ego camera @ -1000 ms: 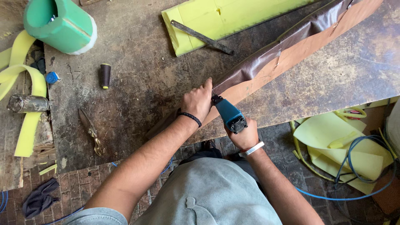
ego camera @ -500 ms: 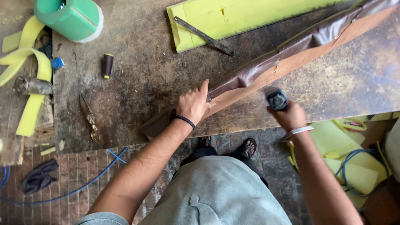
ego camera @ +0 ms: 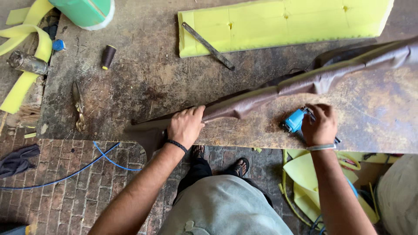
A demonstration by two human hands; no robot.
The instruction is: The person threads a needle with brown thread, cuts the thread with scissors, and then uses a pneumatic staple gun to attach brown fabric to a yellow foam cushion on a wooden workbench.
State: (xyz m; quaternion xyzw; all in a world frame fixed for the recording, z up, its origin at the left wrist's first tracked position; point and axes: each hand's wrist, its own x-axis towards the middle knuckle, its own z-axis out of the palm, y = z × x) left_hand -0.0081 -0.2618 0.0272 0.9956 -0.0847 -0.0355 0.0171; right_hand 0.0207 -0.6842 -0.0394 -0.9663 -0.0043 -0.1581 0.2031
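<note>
Right hand (ego camera: 320, 125) is sliding further right along the counter (ego camera: 143, 82), gripping our blue stapler (ego camera: 294, 120); left hand (ego camera: 186, 126) is still pressing flat on the brown leather strip (ego camera: 305, 82).

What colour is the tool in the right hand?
Bright blue: the tool under the right hand, seen in the head view.

Brown leatherette strip (ego camera: 305, 82) across mid-right of frame, over mottled tan-brown board (ego camera: 370, 117). Blue stapler (ego camera: 295, 120) in right hand (ego camera: 320, 124), right centre. Black band on left wrist, silver on right. Yellow-green foam slab (ego camera: 283, 24) top centre; yellow foam strips (ego camera: 26, 56) upper left w/ green roll (ego camera: 85, 11). Dark brown thread spool (ego camera: 108, 56). Blue hose (ego camera: 56, 178) on reddish brick floor, lower left.
</note>
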